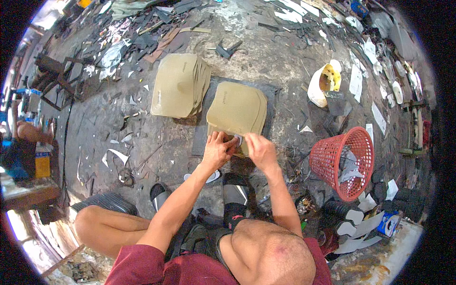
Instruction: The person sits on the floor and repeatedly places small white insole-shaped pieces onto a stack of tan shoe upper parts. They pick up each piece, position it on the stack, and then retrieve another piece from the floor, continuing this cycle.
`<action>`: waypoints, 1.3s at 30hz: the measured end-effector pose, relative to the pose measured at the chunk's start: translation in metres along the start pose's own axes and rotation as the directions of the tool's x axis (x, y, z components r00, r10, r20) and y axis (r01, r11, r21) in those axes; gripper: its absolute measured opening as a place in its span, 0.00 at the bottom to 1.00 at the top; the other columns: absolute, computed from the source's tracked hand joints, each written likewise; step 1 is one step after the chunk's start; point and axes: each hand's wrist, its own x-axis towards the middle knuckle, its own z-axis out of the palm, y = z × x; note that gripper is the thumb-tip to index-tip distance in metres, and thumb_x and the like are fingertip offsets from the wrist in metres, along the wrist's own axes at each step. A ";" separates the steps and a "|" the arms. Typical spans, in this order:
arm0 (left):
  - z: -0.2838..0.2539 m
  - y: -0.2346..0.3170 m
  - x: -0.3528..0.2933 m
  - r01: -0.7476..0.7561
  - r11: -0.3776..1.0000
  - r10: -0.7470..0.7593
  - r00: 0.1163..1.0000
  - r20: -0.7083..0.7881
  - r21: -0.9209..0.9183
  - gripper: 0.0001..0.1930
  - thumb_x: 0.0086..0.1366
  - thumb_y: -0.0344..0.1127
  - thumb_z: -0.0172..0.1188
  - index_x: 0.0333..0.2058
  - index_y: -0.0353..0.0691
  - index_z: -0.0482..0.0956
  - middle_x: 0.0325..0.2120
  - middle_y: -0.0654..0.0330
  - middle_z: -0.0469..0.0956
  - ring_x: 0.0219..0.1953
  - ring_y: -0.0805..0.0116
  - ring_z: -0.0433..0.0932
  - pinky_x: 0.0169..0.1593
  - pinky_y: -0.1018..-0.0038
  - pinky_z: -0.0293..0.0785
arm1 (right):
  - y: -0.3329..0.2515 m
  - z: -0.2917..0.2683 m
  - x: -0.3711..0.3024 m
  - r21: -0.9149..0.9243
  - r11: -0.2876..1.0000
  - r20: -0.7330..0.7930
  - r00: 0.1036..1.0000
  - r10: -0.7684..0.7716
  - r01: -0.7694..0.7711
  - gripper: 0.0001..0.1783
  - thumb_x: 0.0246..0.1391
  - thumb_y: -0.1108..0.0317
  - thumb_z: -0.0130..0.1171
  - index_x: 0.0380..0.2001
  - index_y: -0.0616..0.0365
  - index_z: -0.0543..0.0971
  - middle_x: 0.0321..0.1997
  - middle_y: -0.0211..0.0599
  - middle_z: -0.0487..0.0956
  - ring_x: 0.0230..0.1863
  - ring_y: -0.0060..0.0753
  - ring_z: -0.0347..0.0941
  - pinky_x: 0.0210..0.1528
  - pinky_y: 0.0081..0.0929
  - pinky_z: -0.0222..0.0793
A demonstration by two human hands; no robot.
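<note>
A stack of tan sheets with rounded corners (237, 107) lies in front of me on a dark flat board (272, 97). My left hand (219, 151) is at the stack's near edge, its fingers bent and pressing a small white piece (238, 139) against the sheets. Close to its right, my right hand (261, 152) is closed in a pinch over the near right corner. Whatever sits between those fingertips is hidden. A second, thicker stack of tan sheets (175, 85) stands to the left of the first.
To the right, a red plastic basket (327, 164) leans on its side with white scraps inside. Beyond it is a cut-open white container (317, 90), stained yellow within. Dark offcuts (228, 49) litter the far floor. A dark metal frame (61, 78) stands far left.
</note>
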 end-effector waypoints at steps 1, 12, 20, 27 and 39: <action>0.001 -0.001 -0.001 -0.021 1.000 0.022 0.997 -0.067 0.018 0.19 0.54 0.41 0.68 0.47 0.55 0.85 0.37 0.59 0.73 0.46 0.57 0.70 0.50 0.58 0.68 | -0.003 0.005 -0.006 0.004 0.999 0.040 0.999 -0.034 0.034 0.09 0.62 0.66 0.57 0.40 0.60 0.78 0.36 0.46 0.82 0.39 0.51 0.80 0.42 0.43 0.77; 0.007 0.060 -0.036 0.208 0.969 -0.180 0.964 -0.195 0.136 0.16 0.64 0.46 0.63 0.49 0.56 0.83 0.37 0.58 0.72 0.44 0.56 0.69 0.48 0.58 0.65 | 0.006 0.006 0.029 -0.018 0.989 0.354 0.924 0.143 -0.146 0.15 0.60 0.59 0.54 0.37 0.60 0.82 0.39 0.50 0.81 0.43 0.56 0.78 0.47 0.52 0.73; 0.012 0.027 -0.025 0.552 0.386 -0.861 0.502 -0.075 -0.739 0.16 0.58 0.38 0.71 0.42 0.36 0.80 0.38 0.53 0.75 0.43 0.58 0.73 0.47 0.65 0.72 | -0.015 0.008 -0.016 -0.258 0.963 0.190 0.982 -0.022 0.071 0.14 0.53 0.64 0.65 0.43 0.51 0.84 0.43 0.34 0.78 0.50 0.41 0.75 0.60 0.44 0.63; -0.005 0.019 -0.003 0.269 0.925 -0.362 0.840 -0.405 -0.269 0.23 0.58 0.28 0.66 0.53 0.33 0.72 0.51 0.50 0.73 0.50 0.54 0.75 0.54 0.60 0.72 | -0.031 0.012 -0.016 -0.217 0.969 0.296 0.938 0.182 -0.120 0.32 0.53 0.48 0.65 0.61 0.41 0.76 0.49 0.39 0.75 0.55 0.43 0.70 0.65 0.49 0.58; -0.009 0.039 -0.037 0.259 -0.600 -0.489 0.630 0.603 -0.757 0.24 0.63 0.24 0.64 0.58 0.40 0.72 0.49 0.57 0.81 0.48 0.64 0.82 0.51 0.69 0.79 | 0.003 0.009 -0.027 0.853 -0.364 0.511 0.741 0.436 -0.373 0.23 0.60 0.76 0.60 0.59 0.60 0.72 0.56 0.37 0.80 0.52 0.34 0.80 0.55 0.33 0.77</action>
